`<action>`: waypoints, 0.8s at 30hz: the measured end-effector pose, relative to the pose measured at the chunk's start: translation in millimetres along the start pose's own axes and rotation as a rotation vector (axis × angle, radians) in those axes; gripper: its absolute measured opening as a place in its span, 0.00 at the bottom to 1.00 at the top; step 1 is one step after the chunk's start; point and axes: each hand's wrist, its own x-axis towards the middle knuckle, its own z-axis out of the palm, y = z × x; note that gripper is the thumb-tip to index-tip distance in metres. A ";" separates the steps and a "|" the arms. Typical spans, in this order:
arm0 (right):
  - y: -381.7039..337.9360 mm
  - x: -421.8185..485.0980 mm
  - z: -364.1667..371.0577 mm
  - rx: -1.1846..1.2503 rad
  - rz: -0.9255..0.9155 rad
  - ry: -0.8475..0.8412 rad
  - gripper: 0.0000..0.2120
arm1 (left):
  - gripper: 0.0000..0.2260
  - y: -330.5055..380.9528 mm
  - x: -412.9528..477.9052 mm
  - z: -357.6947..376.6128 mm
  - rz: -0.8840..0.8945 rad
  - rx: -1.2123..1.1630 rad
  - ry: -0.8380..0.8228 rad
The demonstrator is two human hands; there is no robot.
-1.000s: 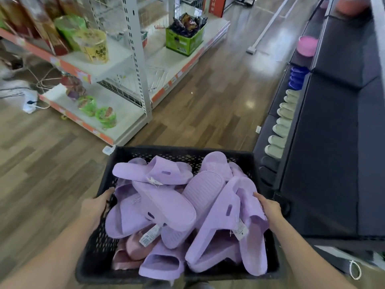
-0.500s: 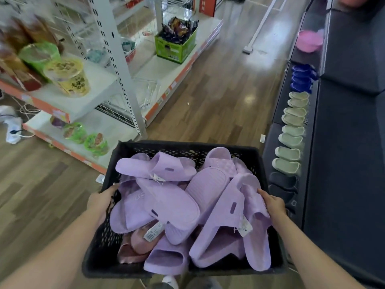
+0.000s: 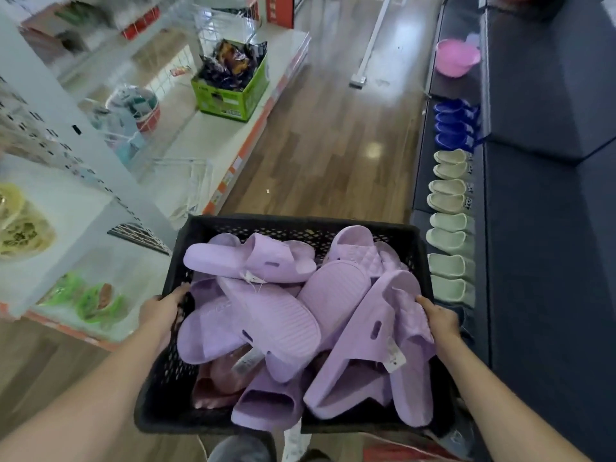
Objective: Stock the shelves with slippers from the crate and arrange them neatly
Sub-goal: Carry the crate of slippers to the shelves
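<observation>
— Biggest worry first?

— The black crate (image 3: 293, 225), at 6 o'clock in the view and, I judge, carried clear of the wooden floor (image 3: 333, 155). The left grip (image 3: 163, 311) is curled over its 9 o'clock rim and the right grip (image 3: 440, 320) over the 3 o'clock rim, both holding the crate. If either slips, the whole load tips.

— And inside it?

— The purple slippers (image 3: 276, 315) are heaped loose and crossed, some rising above the rim. A jolt or a tilt could spill them. Likeliest to go is the edge slipper (image 3: 413, 315), leaning at the rim right beside the right grip.

— What's around?

— The dark shelves (image 3: 550, 261) run along 3 o'clock. Pale green slippers (image 3: 450, 221) stand there in a row, with blue slippers (image 3: 453, 125) beyond at 1 o'clock. White shelving (image 3: 83, 201) fills 9 to 10 o'clock, with a green box (image 3: 233, 91) at 11 and a pink basin (image 3: 456, 61) at 1.

— Anything in the way?

— The aisle between is narrow, so a crate corner could catch either side. With both grips taken, no slipper can be placed until the crate is set down.
</observation>
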 end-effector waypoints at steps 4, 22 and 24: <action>-42.2 36.4 29.3 -0.009 0.021 0.042 0.16 | 0.20 49.1 53.1 42.8 -0.013 0.028 -0.039; -251.7 198.9 155.1 -0.013 0.150 0.089 0.18 | 0.18 293.9 250.3 205.3 0.014 0.091 -0.141; -275.2 224.4 164.2 0.010 0.154 0.058 0.18 | 0.20 310.9 266.0 225.0 -0.018 0.114 -0.142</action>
